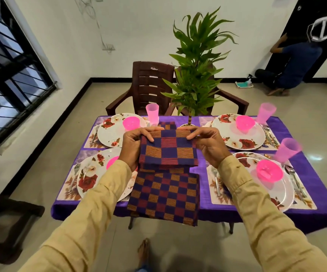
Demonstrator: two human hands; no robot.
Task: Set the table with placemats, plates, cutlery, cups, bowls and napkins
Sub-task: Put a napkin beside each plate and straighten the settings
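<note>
A folded checked napkin [168,149] in blue, red and orange is lifted above the table's middle. My left hand [134,143] pinches its left top edge and my right hand [207,143] pinches its right top edge. Below it, a stack of the same checked napkins [164,195] lies at the near edge of the purple tablecloth [311,185]. Several place settings stand around: floral plates [110,132] on placemats [213,193], pink bowls [269,170], pink cups [152,113], forks [74,175] and spoons [292,173].
A tall potted plant [197,71] stands at the table's far middle. Brown plastic chairs [151,87] sit behind the table. A dark chair [7,218] is at my left. A person [292,63] crouches by the black door at the far right. My foot [144,252] is below.
</note>
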